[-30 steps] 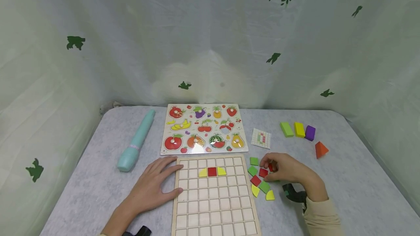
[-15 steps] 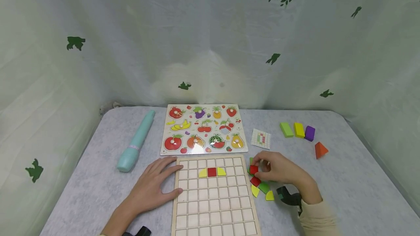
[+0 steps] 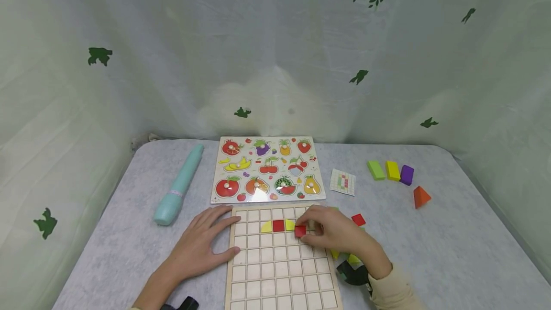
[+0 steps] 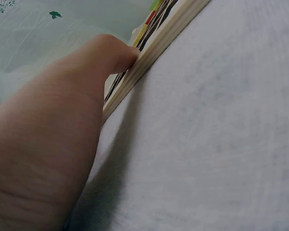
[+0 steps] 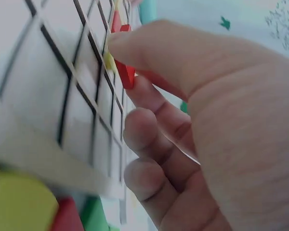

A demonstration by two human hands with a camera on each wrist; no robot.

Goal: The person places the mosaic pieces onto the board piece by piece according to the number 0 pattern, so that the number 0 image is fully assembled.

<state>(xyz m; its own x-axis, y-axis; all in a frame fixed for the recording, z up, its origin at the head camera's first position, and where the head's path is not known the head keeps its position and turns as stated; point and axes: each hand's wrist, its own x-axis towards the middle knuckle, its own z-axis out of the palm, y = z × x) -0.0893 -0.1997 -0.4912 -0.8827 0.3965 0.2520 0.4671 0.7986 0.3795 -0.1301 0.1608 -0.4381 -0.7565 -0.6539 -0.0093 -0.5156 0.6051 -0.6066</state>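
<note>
A wooden grid board (image 3: 281,271) lies on the table. In its second row a red square tile (image 3: 278,225) sits between two yellow quarter-round tiles, the left yellow tile (image 3: 267,226) and the right yellow tile (image 3: 290,224). My right hand (image 3: 340,231) pinches another red square tile (image 5: 126,72) between thumb and index finger, close over the grid just right of the yellow tile. The other fingers curl loosely in the right wrist view. My left hand (image 3: 200,240) rests with spread fingers on the board's left edge, its thumb (image 4: 123,55) on the rim in the left wrist view.
Loose tiles lie right of the board, partly hidden by my right hand, among them a red tile (image 3: 358,219) and a yellow tile (image 3: 354,259). Behind stand a fruit puzzle (image 3: 254,194), a pattern card (image 3: 343,182), several blocks (image 3: 392,170) and a turquoise bottle-shaped object (image 3: 178,185).
My right hand took a red square tile from the loose pile and carried it left over the grid board. The left hand stayed in place on the board's edge.
</note>
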